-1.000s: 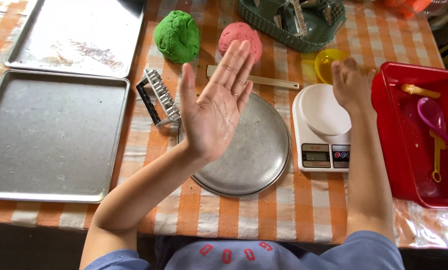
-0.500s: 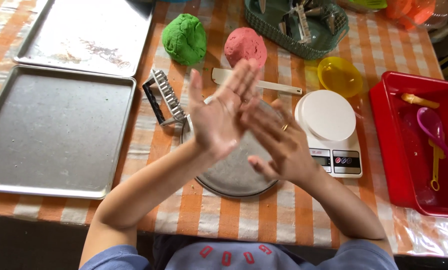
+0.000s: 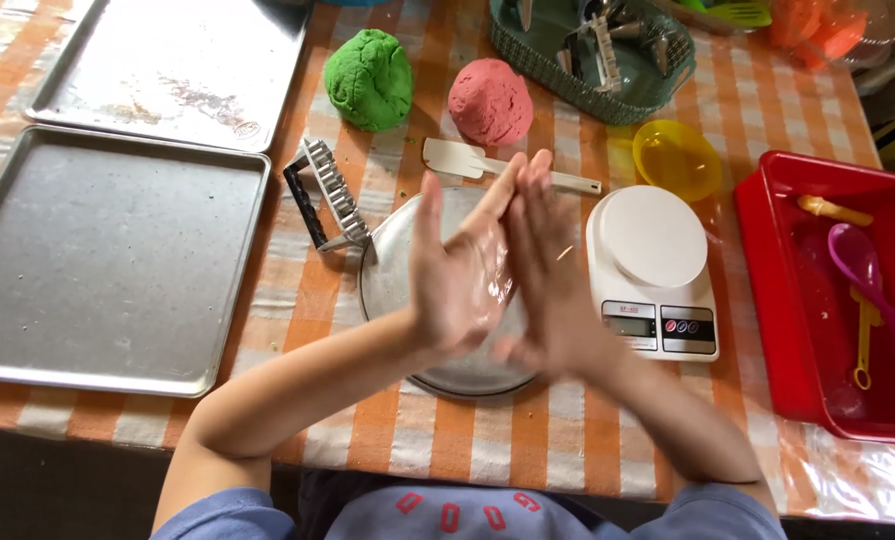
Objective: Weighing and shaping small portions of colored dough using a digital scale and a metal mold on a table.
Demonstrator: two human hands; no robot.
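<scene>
On the orange-checked tablecloth [image 3: 447, 440], we press our left hand [image 3: 457, 270] and right hand [image 3: 547, 280] together, fingers straight, holding nothing visible, above the round metal pan [image 3: 392, 290]. Farther off, soft green dough [image 3: 369, 78] and red dough [image 3: 489, 100] would squash if gripped.

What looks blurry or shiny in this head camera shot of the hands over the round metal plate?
Head view: the right hand is smeared by motion blur, the left hand less so; its palm looks glossy. The round metal plate and the clear plastic over the orange checked tablecloth show soft glare. Lighting is even daylight with faint shadows; the green dough ball stays sharp.
</scene>
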